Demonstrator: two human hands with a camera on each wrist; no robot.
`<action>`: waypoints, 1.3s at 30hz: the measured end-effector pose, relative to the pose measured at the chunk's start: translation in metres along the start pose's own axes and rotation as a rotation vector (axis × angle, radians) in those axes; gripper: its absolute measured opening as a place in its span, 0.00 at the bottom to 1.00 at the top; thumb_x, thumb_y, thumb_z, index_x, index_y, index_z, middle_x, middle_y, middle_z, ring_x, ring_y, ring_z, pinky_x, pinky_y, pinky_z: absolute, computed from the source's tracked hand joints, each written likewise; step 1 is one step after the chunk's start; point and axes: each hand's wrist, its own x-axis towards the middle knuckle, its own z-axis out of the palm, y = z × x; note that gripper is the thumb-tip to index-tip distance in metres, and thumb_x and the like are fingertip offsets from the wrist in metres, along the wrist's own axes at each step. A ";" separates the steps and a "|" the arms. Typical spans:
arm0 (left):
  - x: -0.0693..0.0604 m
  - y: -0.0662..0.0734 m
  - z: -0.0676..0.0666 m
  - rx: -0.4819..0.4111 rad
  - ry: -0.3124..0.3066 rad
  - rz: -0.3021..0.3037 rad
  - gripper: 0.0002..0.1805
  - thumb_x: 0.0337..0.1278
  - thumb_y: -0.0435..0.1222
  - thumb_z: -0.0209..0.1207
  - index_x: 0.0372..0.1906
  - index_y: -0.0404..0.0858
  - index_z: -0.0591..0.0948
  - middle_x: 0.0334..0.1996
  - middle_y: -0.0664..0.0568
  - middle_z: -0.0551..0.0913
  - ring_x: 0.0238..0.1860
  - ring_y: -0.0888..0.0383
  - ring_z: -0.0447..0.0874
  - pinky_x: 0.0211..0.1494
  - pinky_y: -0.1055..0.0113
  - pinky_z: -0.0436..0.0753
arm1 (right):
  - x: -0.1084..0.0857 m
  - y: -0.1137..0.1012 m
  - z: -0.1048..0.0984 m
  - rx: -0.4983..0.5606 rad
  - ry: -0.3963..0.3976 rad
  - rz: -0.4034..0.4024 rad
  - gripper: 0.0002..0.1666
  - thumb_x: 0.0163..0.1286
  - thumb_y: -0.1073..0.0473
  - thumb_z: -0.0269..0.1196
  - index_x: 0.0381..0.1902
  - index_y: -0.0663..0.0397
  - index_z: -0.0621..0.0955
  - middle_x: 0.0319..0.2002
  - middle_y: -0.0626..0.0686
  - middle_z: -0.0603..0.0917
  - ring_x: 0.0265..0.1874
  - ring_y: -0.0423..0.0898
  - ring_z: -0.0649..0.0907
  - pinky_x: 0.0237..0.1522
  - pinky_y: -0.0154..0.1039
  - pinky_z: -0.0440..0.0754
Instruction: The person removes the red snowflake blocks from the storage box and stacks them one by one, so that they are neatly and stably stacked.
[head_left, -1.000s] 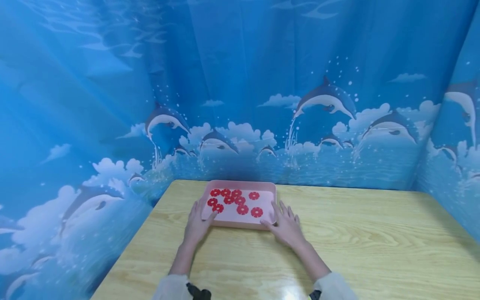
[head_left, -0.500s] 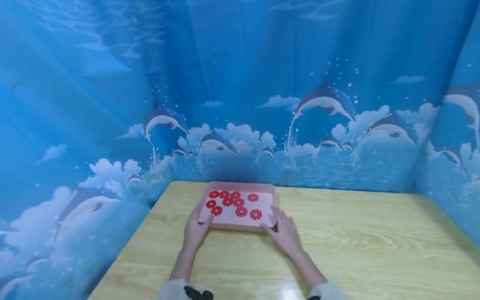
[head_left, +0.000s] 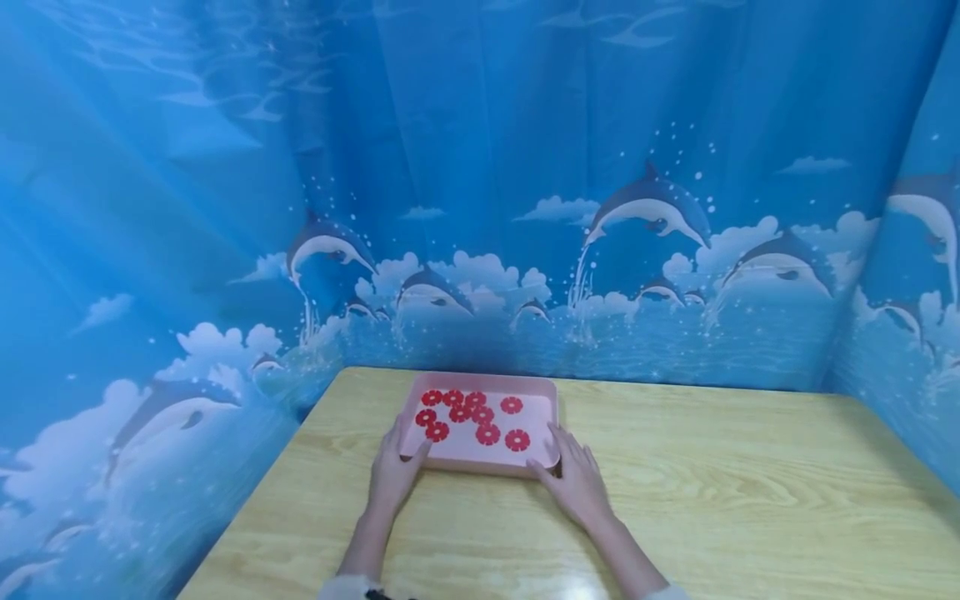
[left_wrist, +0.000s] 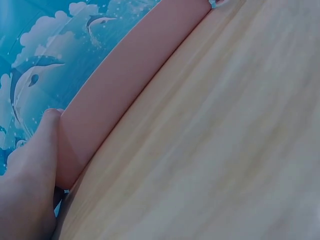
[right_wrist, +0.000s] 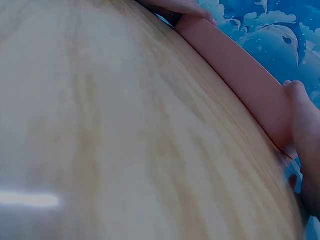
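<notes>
A shallow pink tray [head_left: 480, 467] lies near the far edge of the table. Several red notched discs [head_left: 487, 433] with pale centers are spread over its floor, mostly on the left side. My left hand [head_left: 393, 477] grips the tray's near left corner, its thumb by the front rim and its fingers along the side wall. At the near right corner my right hand [head_left: 576, 487] holds the tray in the same way. Both wrist views show the tray's front wall [left_wrist: 112, 92] low against the tabletop, with a thumb on it; the other fingertips are largely hidden.
The light wood table [head_left: 720, 492] stretches toward me and to the right. Behind it and on both sides hangs a blue curtain [head_left: 480, 167] printed with dolphins and clouds, close to the table's far edge.
The tray and both hands have shifted slightly toward me, away from the far edge. The view has tilted up a little. The discs keep their arrangement.
</notes>
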 end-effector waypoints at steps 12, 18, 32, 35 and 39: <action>-0.015 0.008 0.004 -0.001 0.027 0.038 0.45 0.51 0.49 0.61 0.69 0.33 0.56 0.61 0.35 0.64 0.61 0.39 0.60 0.62 0.46 0.61 | -0.015 0.005 -0.012 0.013 0.012 -0.025 0.46 0.61 0.36 0.56 0.68 0.56 0.60 0.65 0.61 0.63 0.63 0.59 0.61 0.64 0.57 0.51; -0.022 0.011 0.006 0.010 0.018 0.044 0.46 0.49 0.50 0.63 0.69 0.35 0.57 0.56 0.37 0.67 0.56 0.39 0.67 0.59 0.45 0.66 | -0.024 0.009 -0.018 0.004 0.017 -0.040 0.46 0.61 0.37 0.57 0.68 0.57 0.60 0.65 0.61 0.63 0.63 0.61 0.61 0.63 0.56 0.54; -0.045 0.024 0.020 -0.038 -0.003 0.062 0.47 0.49 0.50 0.63 0.70 0.34 0.54 0.65 0.37 0.59 0.64 0.39 0.56 0.62 0.45 0.61 | -0.041 0.017 -0.039 0.004 -0.019 -0.004 0.46 0.62 0.39 0.58 0.69 0.58 0.59 0.65 0.64 0.61 0.63 0.63 0.60 0.60 0.61 0.57; -0.051 0.027 0.022 -0.037 -0.004 0.058 0.47 0.50 0.50 0.63 0.70 0.34 0.54 0.65 0.38 0.59 0.64 0.40 0.55 0.62 0.46 0.61 | -0.045 0.020 -0.043 -0.003 -0.018 -0.004 0.45 0.62 0.39 0.58 0.68 0.58 0.59 0.65 0.63 0.61 0.62 0.63 0.60 0.60 0.61 0.57; -0.058 0.032 0.025 -0.026 0.003 0.060 0.47 0.49 0.48 0.63 0.69 0.33 0.55 0.65 0.38 0.59 0.64 0.40 0.56 0.62 0.46 0.60 | -0.052 0.023 -0.047 -0.005 -0.018 -0.003 0.46 0.62 0.39 0.58 0.68 0.59 0.59 0.65 0.64 0.61 0.62 0.63 0.60 0.59 0.62 0.57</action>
